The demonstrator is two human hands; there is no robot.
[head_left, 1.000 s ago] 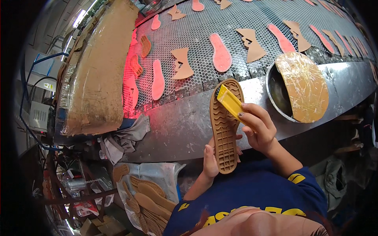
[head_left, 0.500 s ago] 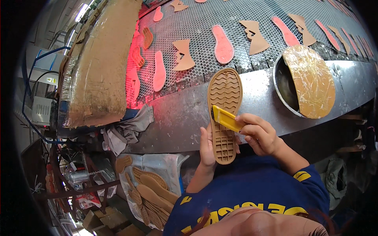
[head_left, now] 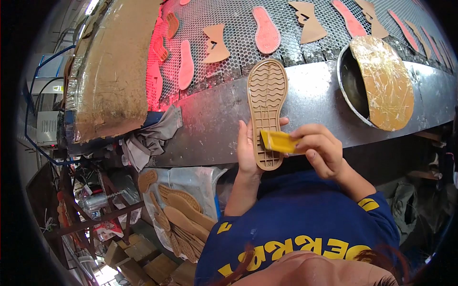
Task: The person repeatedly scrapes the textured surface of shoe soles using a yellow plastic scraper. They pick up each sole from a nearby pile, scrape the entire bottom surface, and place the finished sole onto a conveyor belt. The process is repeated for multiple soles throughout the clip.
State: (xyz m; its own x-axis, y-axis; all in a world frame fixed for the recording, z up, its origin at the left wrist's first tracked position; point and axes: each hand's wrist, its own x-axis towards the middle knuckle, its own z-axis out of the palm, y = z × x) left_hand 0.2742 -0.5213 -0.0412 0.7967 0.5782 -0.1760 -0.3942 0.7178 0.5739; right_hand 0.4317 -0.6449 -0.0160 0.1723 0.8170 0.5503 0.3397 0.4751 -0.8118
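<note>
Holding wavy-ridged brown sole (head_left: 267, 90), flat yellow brush (head_left: 282, 142)

A grey sheet-metal table (head_left: 210, 119) with a worn, shiny top curves across the room, its far edge meeting a silvery honeycomb-mesh bed (head_left: 238, 28). Red light (head_left: 154, 95) floods the mesh near the table's far left corner, while whiter light glares off the metal. Beyond the left edge leans a scuffed brown cardboard panel (head_left: 114, 71), partly wrapped in clear film; farther left are a blue tubular frame (head_left: 69, 162) and, overhead, a white strip light (head_left: 91, 6). Below that corner stands a rusty-brown metal rack (head_left: 95, 220), with, as far as the dim rim shows, open brown cardboard boxes (head_left: 160, 267) beside it.
</note>
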